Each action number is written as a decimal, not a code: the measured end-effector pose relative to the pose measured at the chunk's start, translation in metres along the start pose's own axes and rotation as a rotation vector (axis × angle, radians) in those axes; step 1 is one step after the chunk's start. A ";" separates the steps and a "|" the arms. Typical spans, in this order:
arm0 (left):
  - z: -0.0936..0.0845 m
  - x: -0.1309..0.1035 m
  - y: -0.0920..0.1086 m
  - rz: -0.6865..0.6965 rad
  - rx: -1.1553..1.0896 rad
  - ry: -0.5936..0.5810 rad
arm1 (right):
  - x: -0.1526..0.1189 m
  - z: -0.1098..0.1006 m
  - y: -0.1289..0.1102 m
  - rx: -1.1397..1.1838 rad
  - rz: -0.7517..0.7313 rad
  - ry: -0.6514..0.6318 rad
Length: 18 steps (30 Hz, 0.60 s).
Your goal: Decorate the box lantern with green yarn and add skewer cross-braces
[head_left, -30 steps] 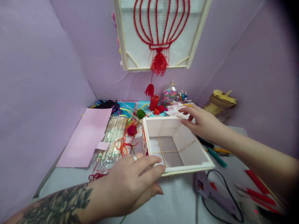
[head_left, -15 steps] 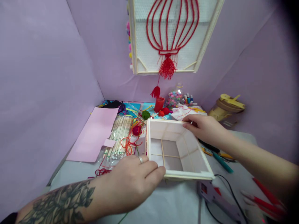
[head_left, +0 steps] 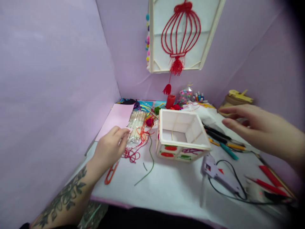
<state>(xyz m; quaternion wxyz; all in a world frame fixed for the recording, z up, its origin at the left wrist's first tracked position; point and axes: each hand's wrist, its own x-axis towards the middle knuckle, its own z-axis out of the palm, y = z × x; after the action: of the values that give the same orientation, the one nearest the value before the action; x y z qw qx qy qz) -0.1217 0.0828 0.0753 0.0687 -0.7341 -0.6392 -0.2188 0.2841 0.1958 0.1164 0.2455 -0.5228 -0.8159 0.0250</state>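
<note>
My left hand is on the left, fingers curved and slightly apart. Its fingertips reach a small pink paper piece by the bag of wooden sticks; I see no firm grip. Over the right side of the table my right hand hangs in the air, thumb and fingers parted, holding nothing. Between the hands an open-topped box with a white stick frame stands upright on the table. Its front carries red, green and purple yarn shapes. Neither hand touches it.
A lilac glue gun and its black cable lie right of the box, near pliers with red handles. An orange cutter and green yarn lie in front. Above hangs a lantern panel with red tassels.
Both hands have let go of the box, which now stands on the table. My left hand has moved left to the sticks and paper, my right hand away to the right. The view has shifted.
</note>
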 end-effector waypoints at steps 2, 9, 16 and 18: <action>0.000 -0.016 -0.007 -0.097 0.054 -0.073 | -0.047 -0.009 -0.016 0.019 -0.089 0.014; 0.029 -0.029 -0.003 -0.140 0.080 -0.347 | -0.175 0.044 -0.088 0.456 -0.315 -0.354; 0.079 0.055 0.003 -0.101 0.124 -0.375 | -0.189 0.130 -0.109 0.639 -0.142 0.073; 0.088 0.068 0.005 -0.112 0.135 -0.372 | -0.196 0.142 -0.102 0.636 -0.218 0.147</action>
<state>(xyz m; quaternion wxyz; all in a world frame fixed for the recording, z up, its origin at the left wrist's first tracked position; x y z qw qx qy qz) -0.0901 0.1773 0.0259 -0.0138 -0.7189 -0.6938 -0.0397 0.2030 0.0105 -0.0510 0.4556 -0.3302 -0.7986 0.2138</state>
